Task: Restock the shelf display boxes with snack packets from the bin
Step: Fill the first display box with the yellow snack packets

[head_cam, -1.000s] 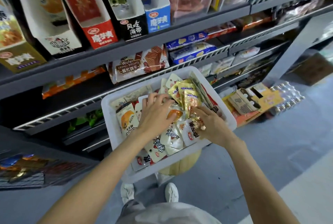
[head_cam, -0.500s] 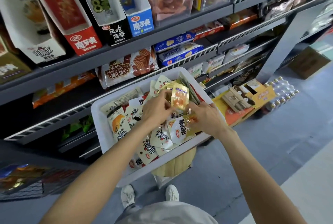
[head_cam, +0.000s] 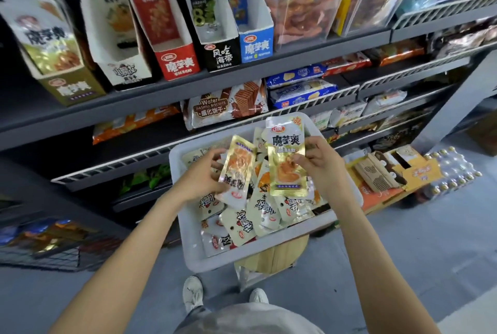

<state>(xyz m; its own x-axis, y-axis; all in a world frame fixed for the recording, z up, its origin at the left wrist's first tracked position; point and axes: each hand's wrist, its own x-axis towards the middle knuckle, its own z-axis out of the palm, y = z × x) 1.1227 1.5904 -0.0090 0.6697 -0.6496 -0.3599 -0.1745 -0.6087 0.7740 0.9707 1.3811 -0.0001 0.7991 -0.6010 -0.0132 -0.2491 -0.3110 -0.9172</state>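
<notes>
Above the white bin (head_cam: 193, 250) of snack packets, the left hand (head_cam: 200, 176) pinches one gold packet (head_cam: 236, 169) upside down while the right hand (head_cam: 321, 164) grips a second gold packet (head_cam: 286, 156) upright, both below the shelf (head_cam: 161, 91) carrying the gold display box (head_cam: 71, 89).

Head camera looks steeply down, close over bin (head_cam: 188, 239), facing shelves (head_cam: 295, 58)
</notes>
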